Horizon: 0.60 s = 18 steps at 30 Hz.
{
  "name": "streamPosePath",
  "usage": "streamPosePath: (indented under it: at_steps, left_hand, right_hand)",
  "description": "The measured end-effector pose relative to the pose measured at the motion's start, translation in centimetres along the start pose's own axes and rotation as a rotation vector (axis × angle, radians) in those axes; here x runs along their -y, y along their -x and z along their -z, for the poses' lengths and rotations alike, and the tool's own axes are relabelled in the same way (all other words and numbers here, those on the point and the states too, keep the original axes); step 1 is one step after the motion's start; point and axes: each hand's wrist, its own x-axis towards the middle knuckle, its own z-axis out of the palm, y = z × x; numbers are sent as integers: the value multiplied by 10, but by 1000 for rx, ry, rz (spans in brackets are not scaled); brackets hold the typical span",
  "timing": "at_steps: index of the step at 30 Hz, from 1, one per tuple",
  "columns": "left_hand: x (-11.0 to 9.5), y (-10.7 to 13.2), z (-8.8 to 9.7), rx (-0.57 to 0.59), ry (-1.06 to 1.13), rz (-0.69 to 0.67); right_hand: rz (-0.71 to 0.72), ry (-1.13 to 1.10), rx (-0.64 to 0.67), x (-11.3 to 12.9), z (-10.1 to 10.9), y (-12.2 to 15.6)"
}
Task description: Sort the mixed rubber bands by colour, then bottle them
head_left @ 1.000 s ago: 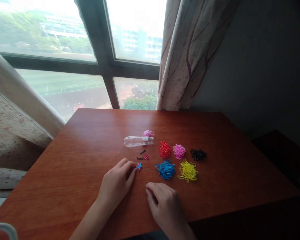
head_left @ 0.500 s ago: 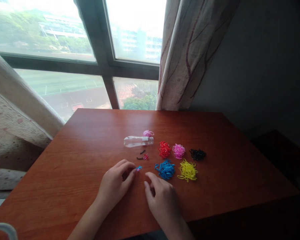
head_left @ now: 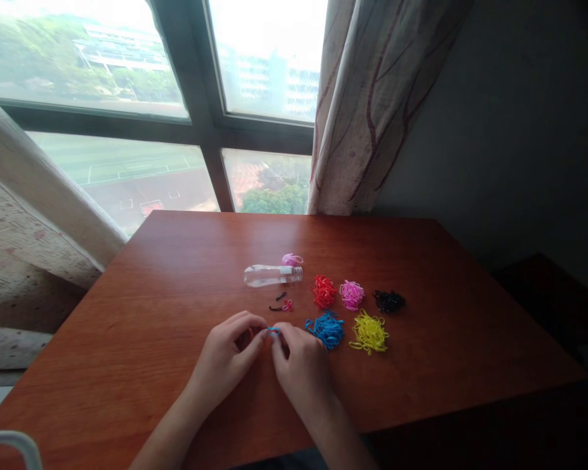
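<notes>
Between my two hands, low over the wooden table, is a small blue rubber band (head_left: 273, 329). My left hand (head_left: 230, 352) pinches its left end between thumb and fingertips. On the other end, the thumb and forefinger of my right hand (head_left: 304, 362) are closed. The pink bit seen with the band earlier is hidden by my fingers. Just right of my right hand lies a pile of blue rubber bands (head_left: 327, 328). Beyond my hands are a small black piece (head_left: 281, 296) and a red-and-pink knotted band (head_left: 287, 305) with a black strand.
A clear plastic bottle (head_left: 267, 275) lies on its side, with a pink looped item (head_left: 291, 260) behind it. Piles of red (head_left: 324, 292), pink (head_left: 351, 295), black (head_left: 389, 301) and yellow bands (head_left: 370, 331) sit to the right. A white curved bar (head_left: 17, 438) shows at lower left.
My right hand has moved up and left and has taken hold of the right end of the blue band. My left hand keeps its pinch in nearly the same place.
</notes>
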Motion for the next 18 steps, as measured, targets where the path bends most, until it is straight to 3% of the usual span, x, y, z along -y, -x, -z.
streamPosePath:
  at_steps: [12, 18]
  left_hand:
    - [1, 0, -3, -19, -81, -23]
    - [-19, -17, -14, 69, -191, -99]
  right_hand:
    - [42, -115, -34, -9, 7, 19]
    - [117, -130, -77, -20, 20, 52]
